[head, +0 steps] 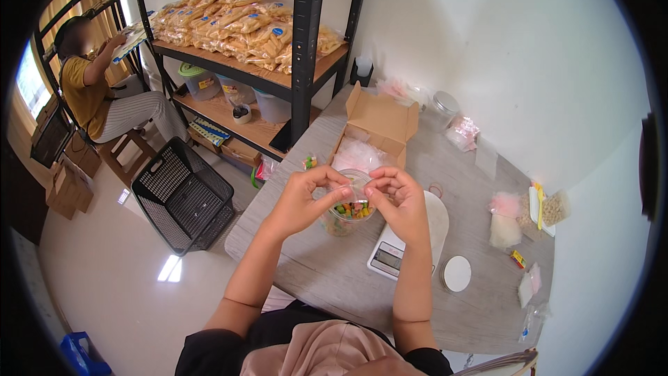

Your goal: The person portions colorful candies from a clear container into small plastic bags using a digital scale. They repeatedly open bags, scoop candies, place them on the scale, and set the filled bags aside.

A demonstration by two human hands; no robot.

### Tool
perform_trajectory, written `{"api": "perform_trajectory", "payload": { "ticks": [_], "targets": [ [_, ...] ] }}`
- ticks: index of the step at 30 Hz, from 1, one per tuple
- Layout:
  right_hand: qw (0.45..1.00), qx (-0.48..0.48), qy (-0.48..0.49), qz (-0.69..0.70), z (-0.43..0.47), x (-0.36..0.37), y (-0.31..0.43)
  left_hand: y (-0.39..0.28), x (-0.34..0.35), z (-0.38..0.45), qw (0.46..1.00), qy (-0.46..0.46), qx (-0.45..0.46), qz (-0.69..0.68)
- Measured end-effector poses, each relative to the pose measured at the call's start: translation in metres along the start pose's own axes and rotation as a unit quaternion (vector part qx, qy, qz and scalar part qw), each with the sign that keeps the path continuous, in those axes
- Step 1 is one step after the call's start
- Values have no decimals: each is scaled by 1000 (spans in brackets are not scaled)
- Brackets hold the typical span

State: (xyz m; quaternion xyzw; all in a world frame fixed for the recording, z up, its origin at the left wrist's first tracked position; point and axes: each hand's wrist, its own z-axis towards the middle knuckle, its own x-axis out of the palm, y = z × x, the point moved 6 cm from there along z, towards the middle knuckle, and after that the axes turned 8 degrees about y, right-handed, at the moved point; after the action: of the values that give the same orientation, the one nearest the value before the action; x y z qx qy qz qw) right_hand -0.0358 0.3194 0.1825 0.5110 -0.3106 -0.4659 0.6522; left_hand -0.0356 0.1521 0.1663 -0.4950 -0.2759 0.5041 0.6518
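Observation:
A small clear plastic bag (359,189) is stretched between the fingertips of my left hand (305,198) and my right hand (401,202). Both hands pinch its edges, and glare hides whether its mouth is apart. Just beneath it stands a round clear plastic jar (338,228) holding small multicoloured pieces (353,211), possibly candy. My right forearm passes over a white digital kitchen scale (380,263), partly covering it. A round white lid (457,273) lies to the right of the scale. Behind the jar, an open cardboard box (383,115) contains clear and pinkish plastic bags (360,154).
A black plastic crate (180,196) stands on the floor at left. Bagged snacks (235,23) fill a metal-framed shelf (305,52). A seated person (88,81) works beyond it. A metal-lidded jar (442,109) and packets (505,227) line the table's wall side.

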Motion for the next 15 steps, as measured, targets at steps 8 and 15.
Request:
{"api": "perform_trajectory", "payload": {
  "ticks": [8,15],
  "targets": [
    [995,-37,-33,-92,0,-2,2,-42,13,-3,925,-50,150,345],
    [989,-64,-86,-107,0,9,5,-44,14,-5,908,-92,137,385]
  ]
}}
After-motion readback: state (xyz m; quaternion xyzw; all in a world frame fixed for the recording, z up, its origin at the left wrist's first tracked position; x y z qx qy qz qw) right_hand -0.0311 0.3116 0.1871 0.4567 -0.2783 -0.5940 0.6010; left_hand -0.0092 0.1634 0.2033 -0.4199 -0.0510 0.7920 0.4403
